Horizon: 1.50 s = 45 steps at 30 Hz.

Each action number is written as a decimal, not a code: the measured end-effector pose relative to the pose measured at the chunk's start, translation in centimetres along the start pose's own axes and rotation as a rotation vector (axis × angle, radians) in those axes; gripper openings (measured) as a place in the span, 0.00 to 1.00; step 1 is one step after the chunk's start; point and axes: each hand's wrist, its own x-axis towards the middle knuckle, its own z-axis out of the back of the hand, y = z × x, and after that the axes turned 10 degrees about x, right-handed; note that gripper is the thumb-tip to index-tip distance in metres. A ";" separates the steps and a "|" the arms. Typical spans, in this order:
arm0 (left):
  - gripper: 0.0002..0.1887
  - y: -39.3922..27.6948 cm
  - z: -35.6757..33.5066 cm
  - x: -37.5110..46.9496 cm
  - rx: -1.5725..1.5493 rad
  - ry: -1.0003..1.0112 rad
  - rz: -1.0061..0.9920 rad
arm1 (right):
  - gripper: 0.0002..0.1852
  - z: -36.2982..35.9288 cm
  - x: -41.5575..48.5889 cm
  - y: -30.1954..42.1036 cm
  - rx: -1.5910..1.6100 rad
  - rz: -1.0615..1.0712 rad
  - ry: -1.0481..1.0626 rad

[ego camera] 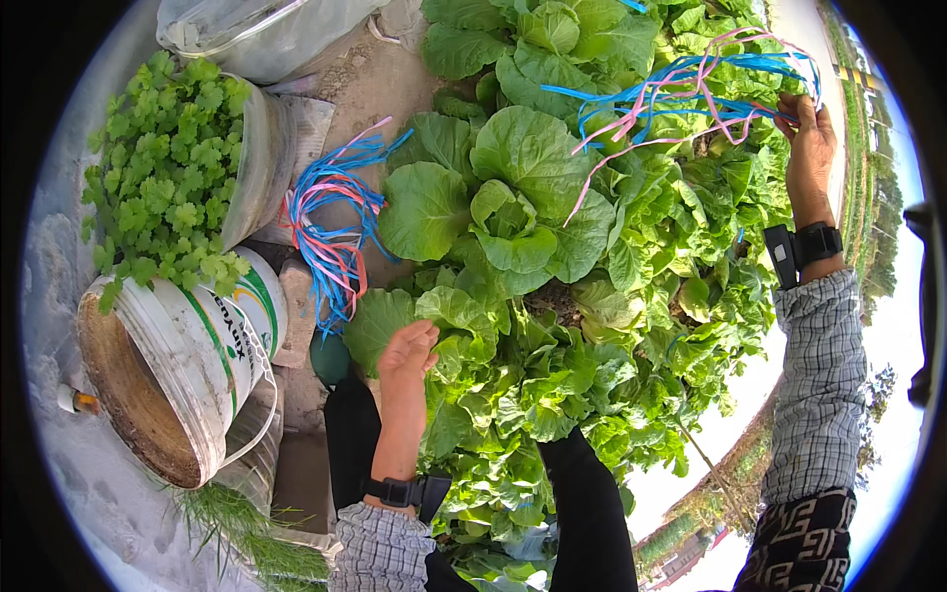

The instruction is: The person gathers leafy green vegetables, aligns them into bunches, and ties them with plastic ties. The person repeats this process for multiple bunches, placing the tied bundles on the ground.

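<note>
My right hand (808, 137), raised at the upper right, grips one end of a bunch of blue and pink plastic strips (666, 92). Their loose ends trail leftward over leafy greens. Over the leaves at lower centre is my left hand (407, 348), palm up, its fingers loosely curled and slightly apart, with nothing visible in it. A second bundle of blue, pink and red strips (336, 229) lies looped on the ground at centre left, above my left hand. A large cabbage-like plant (510, 214) with broad open leaves grows between the two hands.
On the left, a white plastic bucket (200, 348) lies tipped beside a container of leafy herbs (174, 170). Bricks (296, 314) and grass-like plants (251, 525) stand nearby. A clear plastic bag (259, 37) is at the upper left. Dense greens (658, 229) surround my legs.
</note>
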 end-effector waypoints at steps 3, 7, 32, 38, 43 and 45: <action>0.13 -0.7 -0.4 0.2 -0.014 0.017 -0.007 | 0.22 0.7 5.4 2.1 -0.155 0.216 -0.089; 0.13 -1.6 -0.3 0.4 -0.035 0.040 -0.045 | 0.26 -4.1 4.5 1.2 -1.008 0.340 0.060; 0.17 -5.3 11.9 0.3 -0.341 -0.350 -0.052 | 0.08 -47.8 -41.6 -1.1 0.115 -0.431 0.614; 0.24 -7.8 10.5 2.8 -0.471 -0.100 0.050 | 0.04 -40.5 -40.5 8.2 -0.080 0.111 0.845; 0.19 -10.9 10.1 5.7 -0.427 -0.133 -0.059 | 0.06 -33.7 -42.3 8.8 -0.074 0.074 0.867; 0.24 -12.8 9.5 6.3 -0.346 -0.091 -0.262 | 0.05 -29.7 -45.0 8.3 -0.083 -0.053 0.884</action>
